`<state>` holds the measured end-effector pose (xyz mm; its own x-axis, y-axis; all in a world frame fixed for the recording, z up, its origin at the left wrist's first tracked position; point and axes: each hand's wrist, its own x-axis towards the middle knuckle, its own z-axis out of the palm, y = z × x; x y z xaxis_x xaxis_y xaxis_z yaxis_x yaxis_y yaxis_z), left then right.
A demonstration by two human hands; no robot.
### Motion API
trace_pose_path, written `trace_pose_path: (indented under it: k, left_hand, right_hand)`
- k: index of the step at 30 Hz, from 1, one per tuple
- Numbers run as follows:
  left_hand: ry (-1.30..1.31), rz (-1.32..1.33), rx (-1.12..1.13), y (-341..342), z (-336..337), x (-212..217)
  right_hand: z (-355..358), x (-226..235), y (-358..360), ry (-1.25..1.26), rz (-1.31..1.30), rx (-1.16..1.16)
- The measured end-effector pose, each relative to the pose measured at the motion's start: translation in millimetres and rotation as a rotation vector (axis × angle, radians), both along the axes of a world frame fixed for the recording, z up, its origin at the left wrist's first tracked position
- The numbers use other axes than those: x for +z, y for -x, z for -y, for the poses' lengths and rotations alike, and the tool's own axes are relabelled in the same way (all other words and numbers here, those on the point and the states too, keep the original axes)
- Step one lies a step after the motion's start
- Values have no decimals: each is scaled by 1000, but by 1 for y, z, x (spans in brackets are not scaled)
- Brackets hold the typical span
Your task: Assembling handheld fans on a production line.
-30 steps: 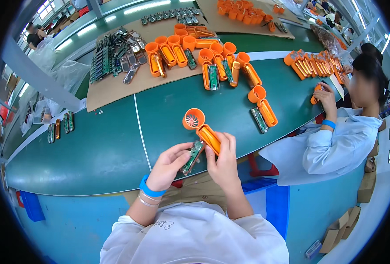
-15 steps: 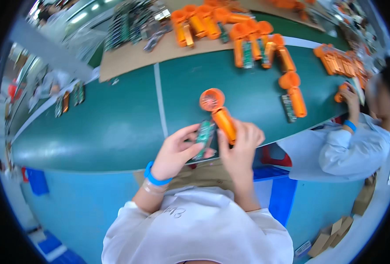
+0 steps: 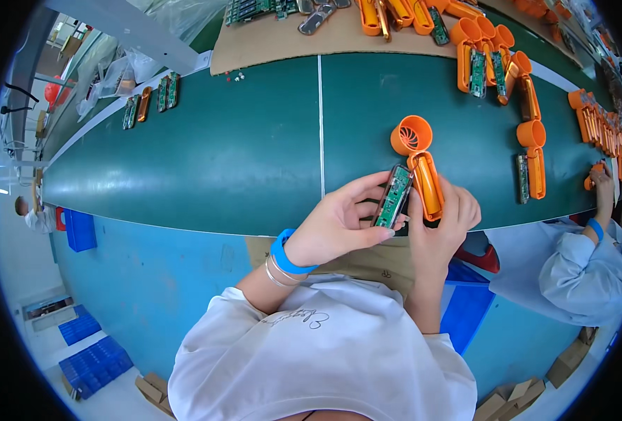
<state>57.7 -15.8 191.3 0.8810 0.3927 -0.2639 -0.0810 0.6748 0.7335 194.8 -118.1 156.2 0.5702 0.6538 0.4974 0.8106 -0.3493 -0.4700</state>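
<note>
My left hand [image 3: 342, 221] pinches a long green circuit board [image 3: 392, 196] between thumb and fingers, holding it upright beside an orange plastic shell. My right hand [image 3: 442, 217] grips that orange shell [image 3: 427, 184], which has an open trough-shaped handle and a round vented head [image 3: 410, 135] at its far end. Board and shell sit side by side, close to touching, just above the near edge of the green table [image 3: 241, 154]. A blue band circles my left wrist.
Several more orange shells [image 3: 528, 140] and green boards [image 3: 477, 70] lie on the table and on a brown cardboard sheet [image 3: 283, 42] at the back. A few boards [image 3: 150, 102] lie far left. Another person in a light blue coat [image 3: 577, 259] works on the right. Blue bins [image 3: 79, 228] stand below.
The view has tilted down and closer to my hands. The board and the orange shell stay in my hands, now held nearer the table's near edge.
</note>
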Motion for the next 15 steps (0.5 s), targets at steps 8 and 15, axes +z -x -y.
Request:
trace_pose_path:
  k: [8,15]
  left_hand:
    - [-69,15,-9,0,2,-3]
    - [-67,39,-2,-1,3,-13]
  right_hand:
    - [0,7,0,-26,17,4]
    - [11,28,21,-259,-559,166]
